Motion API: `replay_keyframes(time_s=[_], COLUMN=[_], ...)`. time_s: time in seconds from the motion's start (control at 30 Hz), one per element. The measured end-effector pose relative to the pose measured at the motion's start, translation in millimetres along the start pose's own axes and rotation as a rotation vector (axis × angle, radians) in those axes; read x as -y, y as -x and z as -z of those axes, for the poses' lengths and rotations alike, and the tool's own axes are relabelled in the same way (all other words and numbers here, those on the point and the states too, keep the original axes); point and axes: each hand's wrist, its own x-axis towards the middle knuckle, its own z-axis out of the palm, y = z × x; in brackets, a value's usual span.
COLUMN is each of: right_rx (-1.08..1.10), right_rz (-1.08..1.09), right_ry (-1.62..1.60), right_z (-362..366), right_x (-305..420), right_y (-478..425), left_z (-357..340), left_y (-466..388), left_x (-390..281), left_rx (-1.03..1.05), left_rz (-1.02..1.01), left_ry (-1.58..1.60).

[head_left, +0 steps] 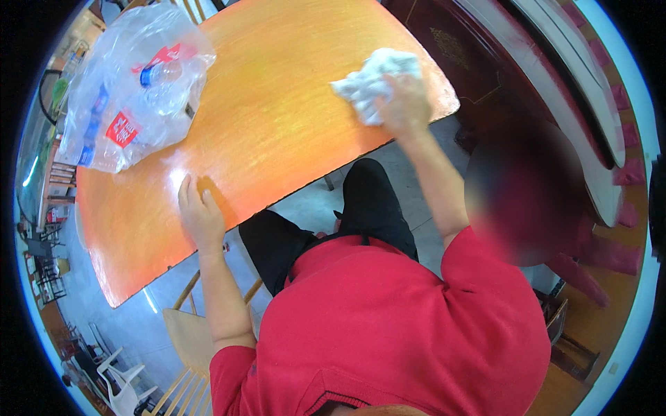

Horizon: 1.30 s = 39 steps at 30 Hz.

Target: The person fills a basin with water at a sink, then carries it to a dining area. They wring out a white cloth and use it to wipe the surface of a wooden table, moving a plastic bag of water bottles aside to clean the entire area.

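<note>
An orange-yellow wooden table top (276, 104) spreads out before me. My right hand (406, 104) presses a crumpled white cloth (374, 78) against it near the right end. On the left part of the table my left hand (202, 213) rests flat close to the front edge, holding nothing. Just beyond that hand lies a clear plastic bag (140, 104) with several plastic bottles inside; red and blue labels show through.
A slatted wooden chair (187, 333) stands at my left below the table. Dark red furniture (442, 31) adjoins the table's right end. A white plastic chair (122, 379) sits farther off on the grey floor. A blurred patch hides part of the right side.
</note>
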Motion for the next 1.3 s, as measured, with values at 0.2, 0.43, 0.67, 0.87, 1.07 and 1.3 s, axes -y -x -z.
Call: replay_keyframes(time_s=[0.2,0.43,0.67,0.87,1.07,1.3], right_rx=[0.067,-0.168,-0.019,0.359,0.039,0.330], right_rz=[0.435,0.137,0.653,0.280,0.329,0.902], right_ry=[-0.308,-0.013,-0.521,-0.795,-0.058,-0.451], right_z=[28,-2,-16,-66,-90,-64], right_x=[27,-7,84,76,152,243], right_y=[52,-23,50,-42,-102,22], left_z=[4,4,5,7,9,5], left_y=[8,2,3,6,-1,2], left_x=[12,3,6,2,-3,4], left_rx=[0.010,-0.001,0.012,-0.018,-0.035,-0.010], left_rz=[0.011,-0.002,-0.051,-0.026,-0.003,0.088], left_ry=[0.021,-0.001,-0.061,-0.067,-0.031,0.047])
